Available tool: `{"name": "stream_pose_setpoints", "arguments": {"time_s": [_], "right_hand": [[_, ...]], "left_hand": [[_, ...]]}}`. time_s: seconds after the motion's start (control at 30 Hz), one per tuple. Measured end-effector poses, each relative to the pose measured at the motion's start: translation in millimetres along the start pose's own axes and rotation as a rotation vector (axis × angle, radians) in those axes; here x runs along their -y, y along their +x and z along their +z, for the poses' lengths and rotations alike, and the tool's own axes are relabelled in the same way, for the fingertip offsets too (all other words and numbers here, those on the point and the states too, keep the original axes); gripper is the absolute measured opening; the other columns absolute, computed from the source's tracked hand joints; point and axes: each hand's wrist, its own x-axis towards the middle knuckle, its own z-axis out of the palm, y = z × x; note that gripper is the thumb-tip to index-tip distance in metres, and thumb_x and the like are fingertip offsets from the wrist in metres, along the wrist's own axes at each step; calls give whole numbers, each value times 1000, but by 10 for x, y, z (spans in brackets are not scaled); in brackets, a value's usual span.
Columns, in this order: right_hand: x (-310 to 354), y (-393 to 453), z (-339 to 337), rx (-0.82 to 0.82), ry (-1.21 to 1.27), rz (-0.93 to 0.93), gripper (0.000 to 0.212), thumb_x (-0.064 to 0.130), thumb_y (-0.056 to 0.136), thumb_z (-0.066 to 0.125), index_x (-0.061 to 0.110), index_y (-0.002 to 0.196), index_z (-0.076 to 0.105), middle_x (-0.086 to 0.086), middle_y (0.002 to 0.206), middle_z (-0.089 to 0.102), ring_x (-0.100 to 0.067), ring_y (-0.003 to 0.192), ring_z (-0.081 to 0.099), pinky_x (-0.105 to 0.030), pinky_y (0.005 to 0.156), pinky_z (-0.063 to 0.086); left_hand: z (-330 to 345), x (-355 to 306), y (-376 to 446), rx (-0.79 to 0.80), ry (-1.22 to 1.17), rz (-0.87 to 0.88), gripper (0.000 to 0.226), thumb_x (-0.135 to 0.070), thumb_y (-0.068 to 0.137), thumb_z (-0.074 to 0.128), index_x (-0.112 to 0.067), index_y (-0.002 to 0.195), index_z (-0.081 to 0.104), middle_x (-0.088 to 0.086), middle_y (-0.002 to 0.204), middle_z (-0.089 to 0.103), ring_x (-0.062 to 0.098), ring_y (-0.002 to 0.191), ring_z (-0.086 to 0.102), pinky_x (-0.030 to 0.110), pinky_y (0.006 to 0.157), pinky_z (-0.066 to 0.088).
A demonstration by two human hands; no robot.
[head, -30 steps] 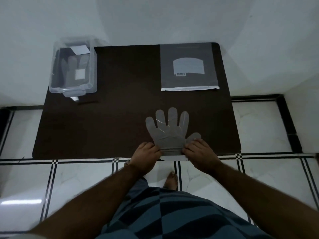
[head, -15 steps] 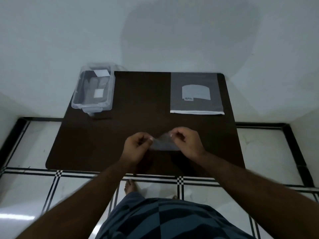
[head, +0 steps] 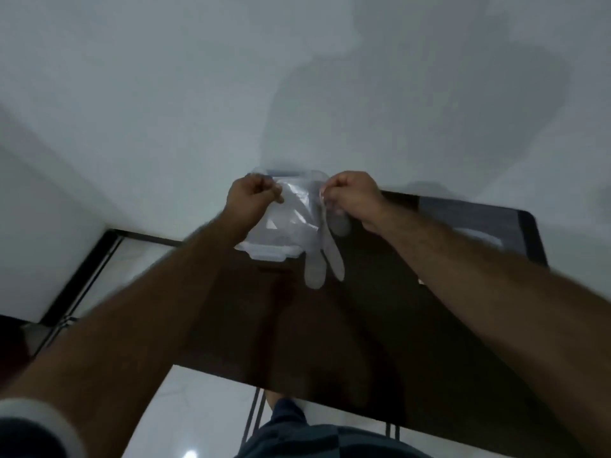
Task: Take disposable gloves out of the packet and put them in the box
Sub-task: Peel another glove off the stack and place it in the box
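Observation:
Both hands hold one clear disposable glove [head: 322, 256] by its cuff, stretched between them over the clear plastic box [head: 274, 252]. My left hand [head: 253, 196] pinches the cuff's left side and my right hand [head: 350, 193] pinches its right side. The glove's fingers hang down past the box's near right edge. The box stands at the far left of the dark table [head: 330, 325], mostly hidden behind the glove and my hands. The grey glove packet [head: 472, 223] lies flat at the far right, partly covered by my right forearm.
A white wall rises just behind the table. White tiled floor with black border lines shows to the left and below. My feet and patterned shorts sit at the bottom edge.
My hands have lifted the glove off the table's near edge and carried it left and away to the box. The view has swung toward the box and is blurred.

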Motion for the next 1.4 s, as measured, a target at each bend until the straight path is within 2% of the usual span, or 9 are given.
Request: {"name": "stream_pose_setpoints", "arguments": {"time_s": [0.1, 0.37, 0.5, 0.7, 0.8, 0.93, 1.03, 1.23, 1.4], "right_hand": [[418, 506, 197, -27, -3, -9, 9, 2, 92, 72, 4, 96, 79, -9, 92, 80, -16, 75, 74, -20, 57, 55], [1007, 1364, 316, -119, 26, -74, 7, 7, 86, 75, 12, 91, 78, -11, 94, 82, -17, 75, 75, -27, 64, 56], [1023, 1434, 322, -137, 33, -121, 9, 7, 86, 74, 15, 88, 79, -4, 83, 81, -15, 76, 75, -25, 64, 54], [996, 1412, 357, -176, 64, -326, 10, 8, 90, 80, 7, 100, 81, -6, 88, 82, -17, 81, 78, -26, 76, 59], [1009, 1341, 374, -201, -42, -507, 13, 13, 93, 80, 8, 105, 81, -2, 98, 81, -15, 91, 78, -33, 89, 63], [902, 1175, 397, -173, -230, -680, 15, 14, 96, 77, 6, 108, 81, 2, 102, 79, -7, 94, 73, -23, 90, 58], [689, 1152, 457, -81, -345, -673, 15, 13, 97, 77, 6, 109, 81, 1, 106, 80, -9, 100, 74, -23, 96, 57], [69, 1328, 595, 29, -533, -597, 16, 18, 96, 76, 10, 109, 82, -1, 107, 81, -20, 98, 74, -44, 93, 59], [-336, 1402, 651, 145, -652, -515, 15, 20, 97, 75, 15, 109, 81, 0, 113, 81, -19, 104, 74, -35, 118, 34]], "left_hand": [[-352, -57, 588, 5, 22, 33, 14, -24, 91, 79, -11, 86, 78, 6, 84, 82, 31, 91, 78, 48, 96, 62], [-880, -251, 1668, 61, -20, 208, 1, -16, 89, 79, -17, 88, 77, 6, 88, 82, 22, 90, 78, 43, 97, 62], [-991, -254, 1862, 59, -49, 303, 10, -16, 93, 78, -6, 94, 78, 18, 96, 80, 34, 97, 77, 49, 97, 60], [-1046, -305, 1850, -8, 25, 507, 12, -18, 99, 75, -6, 97, 78, 3, 96, 78, 11, 85, 70, 30, 73, 55], [-1086, -358, 1753, -30, 78, 605, 12, -18, 102, 71, -8, 101, 77, -2, 103, 80, 10, 90, 72, 26, 72, 54], [-1150, -262, 1580, -32, 228, 783, 11, -19, 103, 72, -10, 106, 78, 1, 110, 81, 17, 101, 73, 29, 86, 55], [-1136, -19, 1534, 65, 420, 878, 12, -17, 102, 72, -8, 108, 79, 3, 108, 80, 22, 100, 70, 32, 86, 53], [-1045, 587, 1612, 254, 753, 874, 17, -25, 98, 66, -14, 105, 77, 5, 95, 78, 32, 96, 70, 47, 84, 54], [-892, 967, 1559, 367, 896, 836, 20, -29, 93, 66, -16, 103, 76, 5, 98, 77, 31, 99, 71, 45, 86, 53]]}}
